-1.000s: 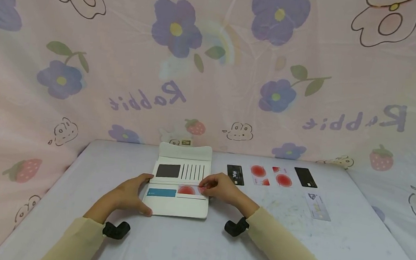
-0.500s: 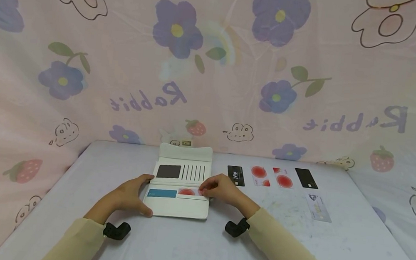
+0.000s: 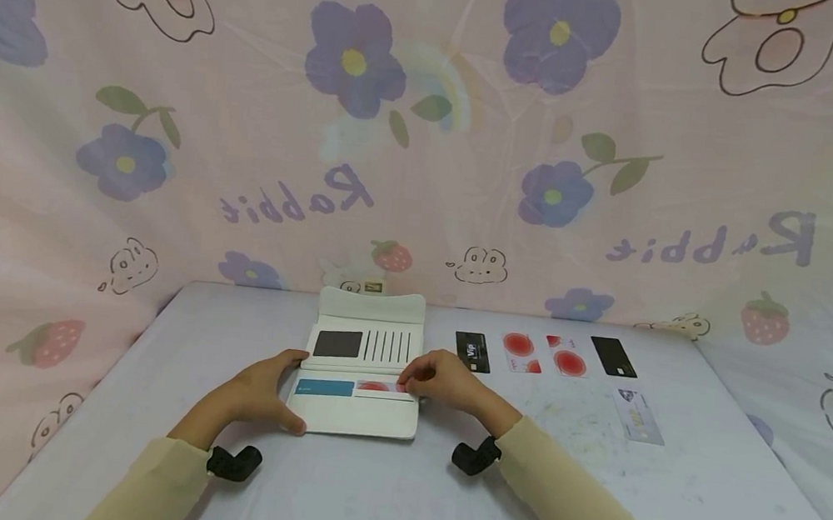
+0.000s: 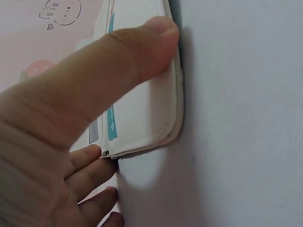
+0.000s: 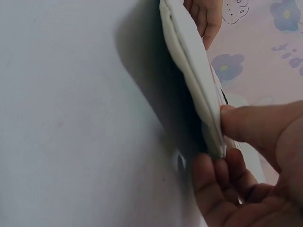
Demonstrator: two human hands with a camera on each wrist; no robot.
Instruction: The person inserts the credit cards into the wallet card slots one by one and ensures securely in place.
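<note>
A white wallet (image 3: 384, 418) lies unfolded on the table, with a blue card (image 3: 325, 387) in its left lower slot. In the right lower slot, a red-and-white card (image 3: 372, 386) shows only a narrow strip. The right hand (image 3: 450, 382) pinches that card's right end at the wallet's edge; in the right wrist view, the thumb of the right hand (image 5: 258, 156) rests against the wallet (image 5: 191, 61). Spread along the wallet's left side, the left hand (image 3: 251, 388) touches the front corner with its thumb and the fold with its fingers.
Right of the wallet lie a black VIP card (image 3: 472, 352), two red-and-white cards (image 3: 518, 345) (image 3: 569, 363), a plain black card (image 3: 614, 357) and a silver-grey card (image 3: 638, 416). A printed curtain (image 3: 427, 152) hangs behind the white table (image 3: 363, 498).
The red-and-white card has slid down in its slot, so less of it shows. The right hand has moved slightly toward the front with it. The left hand stays in place.
</note>
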